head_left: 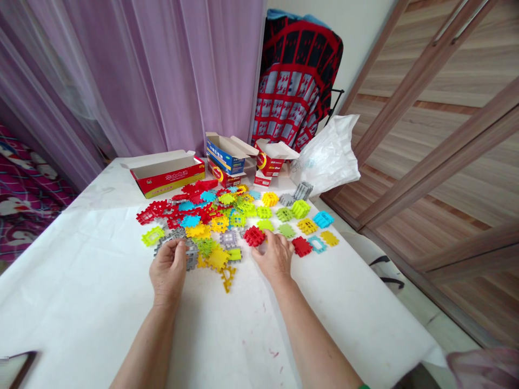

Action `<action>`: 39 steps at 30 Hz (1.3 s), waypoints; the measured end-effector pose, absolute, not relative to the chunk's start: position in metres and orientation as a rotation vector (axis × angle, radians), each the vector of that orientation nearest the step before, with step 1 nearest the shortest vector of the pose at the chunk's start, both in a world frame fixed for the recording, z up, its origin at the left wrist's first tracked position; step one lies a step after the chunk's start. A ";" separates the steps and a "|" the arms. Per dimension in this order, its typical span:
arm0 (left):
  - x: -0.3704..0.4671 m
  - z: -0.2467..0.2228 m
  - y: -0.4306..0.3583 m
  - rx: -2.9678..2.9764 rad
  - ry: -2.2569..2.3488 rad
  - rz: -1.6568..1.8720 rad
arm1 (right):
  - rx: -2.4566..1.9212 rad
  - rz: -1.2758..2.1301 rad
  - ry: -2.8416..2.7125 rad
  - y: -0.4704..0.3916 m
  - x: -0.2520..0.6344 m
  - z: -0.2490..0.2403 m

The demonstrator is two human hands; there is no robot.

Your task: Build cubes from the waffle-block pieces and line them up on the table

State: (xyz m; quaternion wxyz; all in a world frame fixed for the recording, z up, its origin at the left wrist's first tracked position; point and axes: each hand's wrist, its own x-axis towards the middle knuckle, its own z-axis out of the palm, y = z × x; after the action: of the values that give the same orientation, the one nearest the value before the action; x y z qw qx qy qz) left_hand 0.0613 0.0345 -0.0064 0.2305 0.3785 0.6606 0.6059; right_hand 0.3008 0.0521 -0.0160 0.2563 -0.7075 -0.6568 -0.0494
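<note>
My right hand (pixel 275 255) has its thumb and fingers closed on a red interlocking plastic block (pixel 254 236) at the near side of a pile. My left hand (pixel 168 265) is closed in a pinch beside some grey pieces (pixel 191 259); whatever its fingertips may hold is hidden. Between the hands lie a yellow square piece (pixel 218 258) and a yellow triangular frame (pixel 228 279). Behind them is a heap of red pieces (pixel 162 212), with blue, yellow and green ones mixed in. Right of my right hand are a flat red piece (pixel 302 246) and a blue frame (pixel 317 244).
Open cardboard boxes stand at the back: a wide red-yellow box (pixel 174 181), a blue box (pixel 225 154) and a red box (pixel 270 159). A white plastic bag (pixel 330 156) rests at the back right edge of the white-covered table (pixel 81 292). Wooden cabinets (pixel 446 135) stand rightward.
</note>
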 end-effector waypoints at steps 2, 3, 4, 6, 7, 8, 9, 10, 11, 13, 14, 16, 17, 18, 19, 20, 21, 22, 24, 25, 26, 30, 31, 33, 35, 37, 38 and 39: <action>0.061 -0.007 0.034 1.047 1.820 1.664 | -1.927 -0.140 -1.784 0.052 0.301 -0.016; 0.061 -0.007 0.034 1.051 1.822 1.663 | -1.930 -0.140 -1.785 0.052 0.301 -0.016; 0.060 -0.008 0.034 1.054 1.823 1.662 | -1.932 -0.138 -1.784 0.052 0.301 -0.016; 0.060 -0.009 0.035 1.060 1.824 1.660 | -1.931 -0.133 -1.782 0.052 0.301 -0.016; 0.059 -0.010 0.035 1.063 1.824 1.659 | -1.927 -0.132 -1.779 0.052 0.301 -0.016; 0.059 -0.011 0.035 1.065 1.824 1.658 | -1.922 -0.133 -1.777 0.052 0.301 -0.016; 0.059 -0.011 0.035 1.067 1.824 1.658 | -1.918 -0.135 -1.777 0.052 0.301 -0.016; 0.059 -0.012 0.036 1.068 1.823 1.658 | -1.916 -0.137 -1.776 0.052 0.301 -0.016; 0.059 -0.012 0.036 1.069 1.822 1.658 | -1.914 -0.138 -1.775 0.052 0.301 -0.016; 0.060 -0.011 0.036 1.067 1.819 1.660 | -1.915 -0.138 -1.773 0.052 0.301 -0.015; 0.060 -0.011 0.036 1.065 1.818 1.662 | -1.915 -0.138 -1.772 0.052 0.301 -0.014; 0.060 -0.010 0.036 1.061 1.816 1.665 | -1.917 -0.133 -1.771 0.051 0.301 -0.014; 0.060 -0.010 0.036 1.059 1.815 1.667 | -1.919 -0.129 -1.772 0.051 0.301 -0.014; 0.060 -0.010 0.036 1.058 1.814 1.667 | -1.922 -0.125 -1.772 0.051 0.301 -0.014; 0.060 -0.011 0.036 1.059 1.812 1.665 | -1.925 -0.122 -1.771 0.051 0.301 -0.014; 0.059 -0.012 0.036 1.059 1.810 1.664 | -1.928 -0.120 -1.768 0.052 0.301 -0.014; 0.059 -0.012 0.036 1.060 1.809 1.664 | -1.929 -0.122 -1.766 0.052 0.301 -0.014; 0.059 -0.013 0.036 1.061 1.808 1.664 | -1.931 -0.125 -1.765 0.052 0.301 -0.015; 0.059 -0.013 0.036 1.059 1.807 1.667 | -1.936 -0.132 -1.764 0.052 0.301 -0.016; 0.059 -0.013 0.036 1.058 1.807 1.668 | -1.936 -0.136 -1.765 0.052 0.301 -0.017; 0.059 -0.013 0.036 1.057 1.808 1.669 | -1.935 -0.139 -1.765 0.053 0.301 -0.017; 0.060 -0.010 0.036 1.057 1.808 1.666 | -1.931 -0.141 -1.766 0.053 0.302 -0.018; 0.061 -0.010 0.036 1.057 1.807 1.666 | -1.932 -0.140 -1.766 0.053 0.302 -0.019; 0.061 -0.010 0.036 1.053 1.804 1.666 | -1.930 -0.143 -1.769 0.053 0.302 -0.019; 0.061 -0.010 0.036 1.045 1.804 1.664 | -1.931 -0.148 -1.775 0.053 0.302 -0.019; 0.060 -0.011 0.035 1.036 1.807 1.661 | -1.926 -0.163 -1.771 0.053 0.302 -0.019; 0.060 -0.011 0.035 1.034 1.808 1.660 | -1.911 -0.174 -1.762 0.052 0.302 -0.018; 0.060 -0.012 0.035 1.034 1.808 1.659 | -1.882 -0.188 -1.752 0.052 0.302 -0.017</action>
State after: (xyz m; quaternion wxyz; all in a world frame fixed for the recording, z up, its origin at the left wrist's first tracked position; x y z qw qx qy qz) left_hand 0.0597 0.0353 -0.0118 0.2369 0.3773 0.6596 0.6053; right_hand 0.3020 0.0516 -0.0174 0.2780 -0.7014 -0.6526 -0.0700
